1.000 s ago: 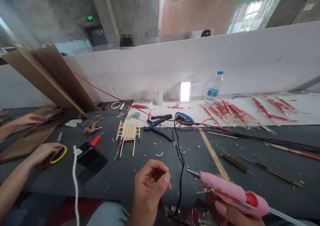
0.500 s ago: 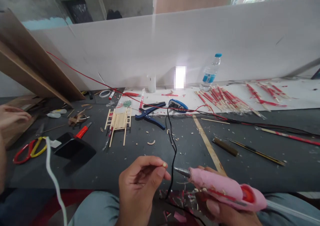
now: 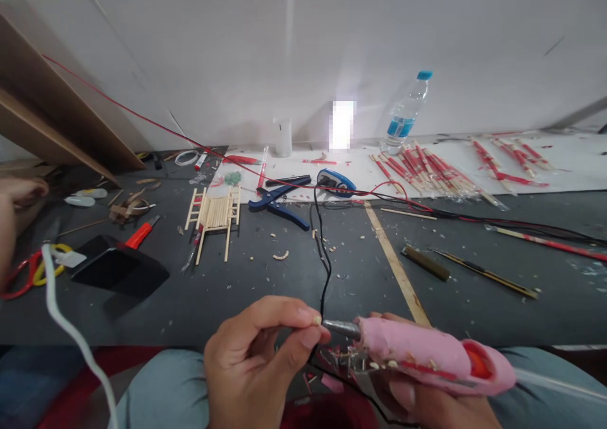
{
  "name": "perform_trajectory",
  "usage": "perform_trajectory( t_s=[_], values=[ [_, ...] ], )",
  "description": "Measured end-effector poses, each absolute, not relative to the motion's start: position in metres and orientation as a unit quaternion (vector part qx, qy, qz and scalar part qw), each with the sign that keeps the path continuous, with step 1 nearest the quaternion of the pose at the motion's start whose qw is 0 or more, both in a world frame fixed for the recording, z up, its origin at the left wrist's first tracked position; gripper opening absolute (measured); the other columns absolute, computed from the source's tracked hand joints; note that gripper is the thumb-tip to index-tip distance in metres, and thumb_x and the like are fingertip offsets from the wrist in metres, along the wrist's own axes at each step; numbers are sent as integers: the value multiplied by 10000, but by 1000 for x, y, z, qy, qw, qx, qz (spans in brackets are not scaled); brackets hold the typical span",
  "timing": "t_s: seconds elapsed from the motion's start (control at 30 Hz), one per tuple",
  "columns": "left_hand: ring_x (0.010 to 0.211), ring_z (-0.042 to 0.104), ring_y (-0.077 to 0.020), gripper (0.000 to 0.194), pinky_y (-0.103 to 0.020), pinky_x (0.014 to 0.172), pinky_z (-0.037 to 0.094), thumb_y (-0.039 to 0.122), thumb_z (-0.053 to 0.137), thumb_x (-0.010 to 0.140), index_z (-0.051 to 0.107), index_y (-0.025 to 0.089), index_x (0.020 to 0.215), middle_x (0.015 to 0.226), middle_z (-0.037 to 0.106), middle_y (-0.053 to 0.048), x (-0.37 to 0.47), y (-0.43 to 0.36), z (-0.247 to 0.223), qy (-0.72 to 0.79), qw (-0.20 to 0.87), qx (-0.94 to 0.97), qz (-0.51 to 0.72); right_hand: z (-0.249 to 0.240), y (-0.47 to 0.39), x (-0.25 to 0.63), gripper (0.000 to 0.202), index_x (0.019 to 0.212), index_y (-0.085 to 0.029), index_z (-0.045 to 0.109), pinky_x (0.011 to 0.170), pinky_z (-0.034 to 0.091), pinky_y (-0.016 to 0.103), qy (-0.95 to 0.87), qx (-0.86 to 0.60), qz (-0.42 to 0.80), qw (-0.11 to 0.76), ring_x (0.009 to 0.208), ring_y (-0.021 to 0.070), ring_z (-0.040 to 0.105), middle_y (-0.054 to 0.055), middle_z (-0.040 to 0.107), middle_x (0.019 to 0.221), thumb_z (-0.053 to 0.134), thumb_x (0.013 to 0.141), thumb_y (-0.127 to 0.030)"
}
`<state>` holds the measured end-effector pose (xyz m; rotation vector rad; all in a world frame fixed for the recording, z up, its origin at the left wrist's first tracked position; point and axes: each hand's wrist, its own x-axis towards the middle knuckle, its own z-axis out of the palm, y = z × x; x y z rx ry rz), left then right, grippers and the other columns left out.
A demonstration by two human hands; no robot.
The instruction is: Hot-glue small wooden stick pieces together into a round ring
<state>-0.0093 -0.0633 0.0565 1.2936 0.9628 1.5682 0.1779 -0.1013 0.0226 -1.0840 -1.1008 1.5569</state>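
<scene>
Between thumb and forefinger, my left hand pinches a small pale wooden piece. My right hand is wrapped round a pink glue gun, with a clear glue stick coming out of its back. The metal nozzle points left and is at the small piece, touching it or nearly so. Beyond my left hand, a small chair-like frame of wooden sticks lies on the dark table. Blue cutters lie to the right of the frame.
A water bottle and red-wrapped sticks are at the back. Black cable runs down the middle. On the left are scissors, a black box, a white cable and another person's hand.
The glue gun's nozzle and the small piece have come together. My left hand has shifted slightly left. The camera view has tilted downward.
</scene>
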Motion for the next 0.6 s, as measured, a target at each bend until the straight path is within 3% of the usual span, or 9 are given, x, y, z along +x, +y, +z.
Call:
perform_trajectory(
  t_s=[0.3,0.5,0.6],
  values=[
    [629,791,-101,379,-153,632,676,-23,792,767,870,336,859,804,835,99,-10,-64,58,385,440,517,625,19,-104,181,661,709,-228,432,467,179,254,-432,-462,633,446,546,88,197,-68,306,633,706,815,-820],
    [603,787,-101,348,-137,625,661,0,802,761,866,335,828,784,833,95,-10,-67,59,399,439,515,619,11,-102,180,683,638,-206,439,519,220,265,-422,-459,625,469,575,101,289,-46,359,618,755,798,-790],
    [613,786,-99,347,-138,629,660,16,806,770,866,350,841,791,833,100,-10,-67,58,405,437,519,612,9,-104,181,691,644,-219,401,482,183,260,-411,-462,632,467,551,96,249,-58,311,599,763,787,-790]
  ],
)
